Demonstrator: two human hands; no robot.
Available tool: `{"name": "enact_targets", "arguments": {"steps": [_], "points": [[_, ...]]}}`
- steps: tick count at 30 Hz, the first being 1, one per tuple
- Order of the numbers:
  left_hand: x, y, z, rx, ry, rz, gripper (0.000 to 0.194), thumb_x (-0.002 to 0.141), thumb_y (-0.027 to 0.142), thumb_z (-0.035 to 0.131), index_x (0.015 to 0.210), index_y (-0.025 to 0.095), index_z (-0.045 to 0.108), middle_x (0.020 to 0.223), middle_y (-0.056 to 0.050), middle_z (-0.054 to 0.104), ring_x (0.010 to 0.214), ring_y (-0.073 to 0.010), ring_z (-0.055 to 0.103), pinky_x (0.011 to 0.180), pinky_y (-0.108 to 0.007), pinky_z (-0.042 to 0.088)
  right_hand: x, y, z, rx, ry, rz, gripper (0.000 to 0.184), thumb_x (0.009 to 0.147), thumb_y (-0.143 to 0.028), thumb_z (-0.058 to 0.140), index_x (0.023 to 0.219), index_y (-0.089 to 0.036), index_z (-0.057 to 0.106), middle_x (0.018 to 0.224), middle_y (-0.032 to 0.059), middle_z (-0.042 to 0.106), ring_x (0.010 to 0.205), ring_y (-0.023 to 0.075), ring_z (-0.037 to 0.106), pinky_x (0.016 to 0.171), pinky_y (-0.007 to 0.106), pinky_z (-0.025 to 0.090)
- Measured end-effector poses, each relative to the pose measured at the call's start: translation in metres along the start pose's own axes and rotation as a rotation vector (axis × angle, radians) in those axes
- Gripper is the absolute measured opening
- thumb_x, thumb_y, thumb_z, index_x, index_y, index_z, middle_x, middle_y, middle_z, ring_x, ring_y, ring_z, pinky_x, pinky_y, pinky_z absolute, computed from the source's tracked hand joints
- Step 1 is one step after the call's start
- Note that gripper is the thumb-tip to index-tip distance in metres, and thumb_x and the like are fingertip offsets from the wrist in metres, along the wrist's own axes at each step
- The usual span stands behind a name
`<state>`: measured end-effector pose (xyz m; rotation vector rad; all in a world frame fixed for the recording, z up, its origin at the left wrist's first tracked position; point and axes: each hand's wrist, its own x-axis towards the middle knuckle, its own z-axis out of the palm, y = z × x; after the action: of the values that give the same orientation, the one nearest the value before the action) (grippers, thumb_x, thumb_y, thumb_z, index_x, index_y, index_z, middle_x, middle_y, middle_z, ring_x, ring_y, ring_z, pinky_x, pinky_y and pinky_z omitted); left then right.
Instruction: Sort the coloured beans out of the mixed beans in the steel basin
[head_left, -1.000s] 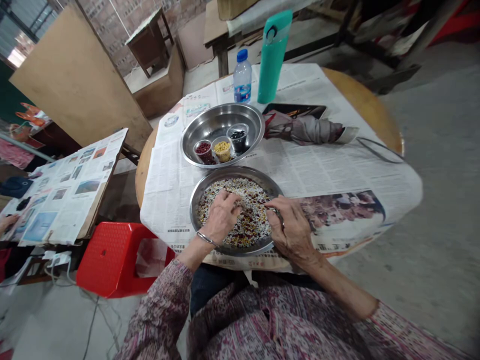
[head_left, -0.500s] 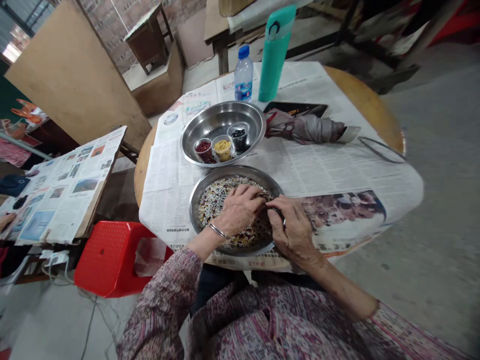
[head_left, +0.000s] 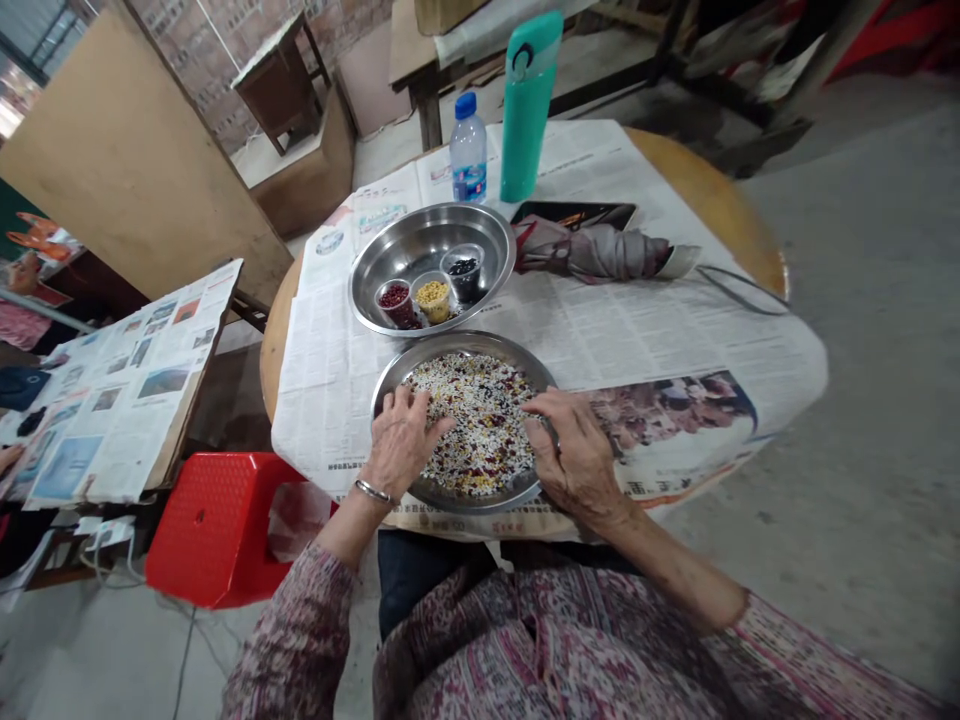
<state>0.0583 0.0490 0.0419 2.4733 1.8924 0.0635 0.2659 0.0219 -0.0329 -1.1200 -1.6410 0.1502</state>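
Observation:
A round metal tray lies in front of me, holding a spread mix of white grains with red, yellow and dark beans. My left hand, with a bracelet at the wrist, reaches over the tray's left edge. Its fingers are spread and the thumb points inward above the grains. On the opposite side my right hand hovers at the right rim, fingers bent and the thumb apart from them. I see nothing held in either hand; whether the right fingers touch the rim is unclear.
Behind the tray a metal basin holds clear cups of red beans, yellow beans and black beans. Beyond stand a water bottle and a teal flask. A folded umbrella lies right; a red stool stands left.
My left hand has moved left from the middle of the tray to its left edge, uncovering the grains. My right hand stays by the right rim, with thumb and fingers farther apart.

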Motion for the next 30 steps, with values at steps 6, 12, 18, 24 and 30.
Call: {"name": "enact_targets", "arguments": {"steps": [6, 12, 18, 24, 30], "points": [[-0.009, 0.022, 0.014, -0.323, -0.072, 0.093, 0.026, 0.088, 0.019, 0.064, 0.112, 0.022, 0.055, 0.106, -0.004, 0.056, 0.097, -0.0179, 0.059, 0.09, -0.033, 0.052, -0.001, 0.001, 0.001, -0.014, -0.001, -0.019, 0.02, 0.093, -0.018, 0.049, 0.111, -0.022, 0.057, 0.102, 0.0089, 0.065, 0.103, 0.0261, 0.06, 0.095, 0.049, 0.049], [0.01, 0.039, 0.017, -0.625, 0.014, 0.26, 0.023, 0.092, 0.011, 0.053, 0.112, 0.022, 0.057, 0.109, -0.004, 0.06, 0.094, -0.0145, 0.062, 0.088, -0.03, 0.054, -0.001, 0.001, 0.001, -0.02, -0.009, -0.016, 0.02, 0.093, -0.019, 0.049, 0.111, -0.023, 0.057, 0.102, 0.0092, 0.064, 0.104, 0.0261, 0.06, 0.095, 0.049, 0.049], [0.016, 0.011, 0.008, -0.293, 0.124, -0.024, 0.033, 0.09, 0.033, 0.063, 0.12, 0.02, 0.056, 0.126, -0.011, 0.054, 0.119, -0.0273, 0.052, 0.101, -0.045, 0.047, 0.001, 0.0, 0.0, -0.007, -0.003, -0.039, 0.021, 0.092, -0.017, 0.05, 0.111, -0.022, 0.057, 0.101, 0.0089, 0.064, 0.104, 0.0253, 0.059, 0.096, 0.047, 0.049], [0.018, 0.029, 0.008, -0.198, -0.092, -0.076, 0.066, 0.074, 0.042, 0.08, 0.128, 0.017, 0.052, 0.127, -0.012, 0.054, 0.116, -0.0288, 0.054, 0.099, -0.042, 0.049, 0.0, 0.001, 0.0, -0.006, 0.0, -0.029, 0.022, 0.092, -0.016, 0.05, 0.112, -0.021, 0.057, 0.102, 0.0098, 0.064, 0.103, 0.026, 0.059, 0.094, 0.047, 0.049], [0.026, 0.052, 0.014, -0.399, -0.154, 0.034, 0.024, 0.084, 0.012, 0.062, 0.108, 0.015, 0.067, 0.103, -0.007, 0.07, 0.101, -0.0199, 0.064, 0.097, -0.031, 0.049, -0.001, 0.002, 0.001, -0.014, -0.003, -0.032, 0.022, 0.092, -0.016, 0.05, 0.112, -0.022, 0.057, 0.102, 0.0091, 0.064, 0.103, 0.0259, 0.059, 0.095, 0.048, 0.049]]}}
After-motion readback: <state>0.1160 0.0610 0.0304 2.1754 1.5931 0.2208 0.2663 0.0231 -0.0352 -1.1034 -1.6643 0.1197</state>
